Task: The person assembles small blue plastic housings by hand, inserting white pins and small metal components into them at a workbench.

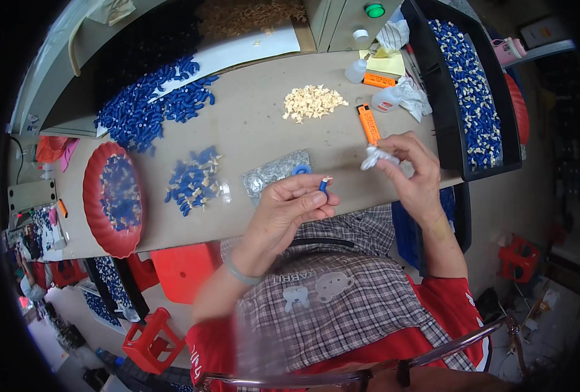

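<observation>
Between the thumb and fingers of my left hand (289, 206) is a small blue plastic piece (323, 186) with a cream tip pointing up. My right hand (419, 171) pinches a crumpled white cloth or tissue (376, 157), apart from the left hand. Just beyond my left hand lies a clear bag-like packet (270, 174) with a blue ring (302, 169) at its right end. An orange stick-shaped item (368, 124) with a black end lies beyond the cloth. Farther off sits a pile of small cream pieces (313, 102).
Loose blue pieces (140, 108) are heaped at the far left. Blue pieces with cream tips (194, 181) lie nearer, beside a red scalloped bowl (96, 219). A black tray (448, 124) of similar pieces borders the right side, near small white bottles (386, 99).
</observation>
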`<state>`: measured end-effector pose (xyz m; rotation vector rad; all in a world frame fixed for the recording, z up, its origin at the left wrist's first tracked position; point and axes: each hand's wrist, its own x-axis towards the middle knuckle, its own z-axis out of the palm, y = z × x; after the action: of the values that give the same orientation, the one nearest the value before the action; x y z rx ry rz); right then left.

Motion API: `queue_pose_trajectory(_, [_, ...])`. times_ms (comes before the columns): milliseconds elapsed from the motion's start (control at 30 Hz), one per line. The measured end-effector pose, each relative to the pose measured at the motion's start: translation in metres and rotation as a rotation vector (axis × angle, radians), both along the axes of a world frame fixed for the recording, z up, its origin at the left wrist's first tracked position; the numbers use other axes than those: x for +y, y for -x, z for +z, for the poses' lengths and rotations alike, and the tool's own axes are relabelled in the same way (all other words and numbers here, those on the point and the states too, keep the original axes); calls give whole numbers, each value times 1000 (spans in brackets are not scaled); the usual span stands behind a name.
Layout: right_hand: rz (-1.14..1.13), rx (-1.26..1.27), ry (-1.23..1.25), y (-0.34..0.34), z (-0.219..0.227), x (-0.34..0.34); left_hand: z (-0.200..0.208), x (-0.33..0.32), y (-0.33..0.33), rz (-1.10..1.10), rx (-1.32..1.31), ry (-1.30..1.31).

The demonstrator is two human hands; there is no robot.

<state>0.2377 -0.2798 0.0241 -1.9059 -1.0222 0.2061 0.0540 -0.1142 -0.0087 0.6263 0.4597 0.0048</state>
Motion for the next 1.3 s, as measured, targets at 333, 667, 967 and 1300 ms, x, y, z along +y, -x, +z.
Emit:
queue_pose_trajectory(333, [241,-64,-111,43,-2,8,-2,-13,-2,52,-51,-68])
queue_pose_trajectory(667, [218,-348,-85,46,-6,8,1,-21,-4,109,-33,-493])
queue_pose_trajectory(967, [87,-244,-95,45,-7,8,-6,-15,-5,100,-23,-239])
queue_pose_trajectory(1300, [102,-260,-79,53,-5,11,2,-21,-8,81,-37,-496])
